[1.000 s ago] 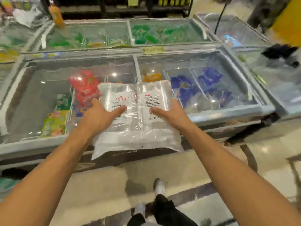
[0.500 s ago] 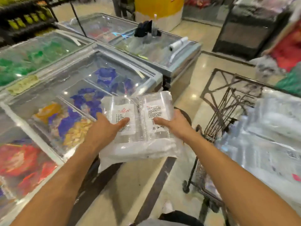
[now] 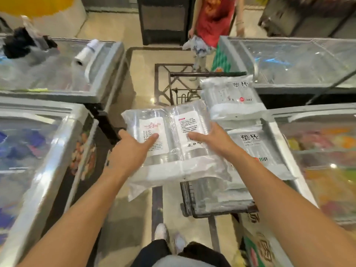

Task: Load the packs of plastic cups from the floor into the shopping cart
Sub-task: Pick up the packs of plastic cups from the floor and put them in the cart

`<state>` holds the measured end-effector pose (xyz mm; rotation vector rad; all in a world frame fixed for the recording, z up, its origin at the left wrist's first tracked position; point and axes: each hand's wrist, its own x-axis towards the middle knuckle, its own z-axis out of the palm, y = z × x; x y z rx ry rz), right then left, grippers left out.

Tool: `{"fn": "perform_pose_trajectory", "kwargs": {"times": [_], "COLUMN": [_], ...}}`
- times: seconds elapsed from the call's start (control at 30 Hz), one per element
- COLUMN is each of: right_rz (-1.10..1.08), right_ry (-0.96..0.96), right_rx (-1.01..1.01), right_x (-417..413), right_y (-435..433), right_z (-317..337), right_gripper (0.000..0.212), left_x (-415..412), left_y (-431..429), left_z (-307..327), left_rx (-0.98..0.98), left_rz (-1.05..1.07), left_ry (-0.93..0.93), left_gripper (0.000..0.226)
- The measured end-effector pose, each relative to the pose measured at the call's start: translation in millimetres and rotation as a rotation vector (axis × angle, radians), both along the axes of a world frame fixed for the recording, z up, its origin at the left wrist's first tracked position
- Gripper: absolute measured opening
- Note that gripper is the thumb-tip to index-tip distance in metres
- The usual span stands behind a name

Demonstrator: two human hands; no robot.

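Holding a clear pack of plastic cups (image 3: 173,151) up in the air, flat and label side up, above the left rim of the wire shopping cart (image 3: 189,199) and partly above bare floor. Gripping its left edge with the left hand (image 3: 131,149), thumb laid across the white label, fingers tucked beneath and mostly hidden. Gripping its right side the same way with the right hand (image 3: 210,140), thumb on top, fingers underneath out of sight.

Already lying in the cart: a far pack (image 3: 231,97) and a near pack (image 3: 258,151), the near one just right of the held one.

Flanking the aisle: a left chest freezer (image 3: 48,147) and a right chest freezer (image 3: 317,160), both glass-topped. Resting on a farther freezer lid at the upper left, a roll of plastic bags (image 3: 82,56). Standing beyond the cart, a person in a red top (image 3: 213,18). Sitting at the lower right, a printed cardboard box (image 3: 260,247).
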<state>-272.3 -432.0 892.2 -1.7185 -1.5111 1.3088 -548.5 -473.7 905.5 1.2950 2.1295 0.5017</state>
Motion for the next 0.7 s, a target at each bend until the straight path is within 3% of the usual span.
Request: {"fn": "perform_pose_trajectory", "kwargs": {"times": [0.03, 0.07, 0.13, 0.17, 0.23, 0.37, 0.53, 0.7], "right_rz": [-0.045, -0.072, -0.124, -0.125, -0.137, -0.176, -0.203, -0.193], "right_ry": [-0.016, -0.010, -0.005, 0.002, -0.008, 0.014, 0.050, 0.080], "right_rx": [0.002, 0.011, -0.012, -0.019, -0.007, -0.025, -0.045, -0.040], "right_x": [16, 29, 54, 71, 97, 138, 187, 233], "right_y": [2, 1, -7, -10, -15, -13, -10, -6], "right_z": [-4, 0, 13, 14, 17, 15, 9, -5], "right_gripper": [0.102, 0.096, 0.042, 0.027, 0.024, 0.039, 0.018, 0.023], "left_x": [13, 27, 57, 72, 98, 145, 201, 245], "left_y": [10, 19, 33, 38, 46, 59, 67, 69], "left_z": [-2, -4, -4, -4, -6, -18, -27, -43], "left_rx": [0.008, 0.010, -0.014, -0.019, -0.026, -0.055, -0.103, -0.138], "left_rz": [-0.043, -0.089, -0.164, -0.193, -0.243, -0.334, -0.358, -0.371], "left_ry": [-0.007, -0.014, -0.001, 0.000, -0.019, -0.044, -0.046, -0.029], "left_gripper": [0.118, 0.120, 0.118, 0.117, 0.115, 0.121, 0.104, 0.118]}}
